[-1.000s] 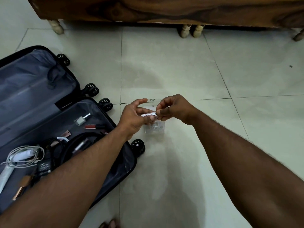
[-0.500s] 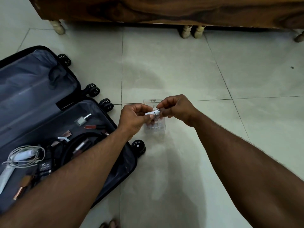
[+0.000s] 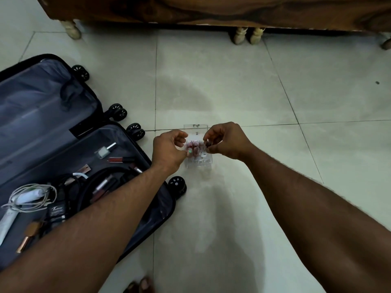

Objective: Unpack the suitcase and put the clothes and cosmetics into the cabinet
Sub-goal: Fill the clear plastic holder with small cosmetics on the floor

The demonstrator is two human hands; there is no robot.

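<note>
Head view shows both hands over a clear organiser box on the floor beside the open suitcase, left hand and right hand each pinching something small, best lowered upright into a free slot

the floor is laid with large pale glossy tiles, greenish-white, split by thin dark grout lines. a soft sheen and faint smudgy marks show on the tile in the middle. a small dark speck lies on the tile at the right. along the top runs the lower edge of a dark wooden piece of furniture with strong grain. it stands on short pale turned legs, two of them side by side near the middle, one at the left, one at the far right. the light is dim and even.
</note>
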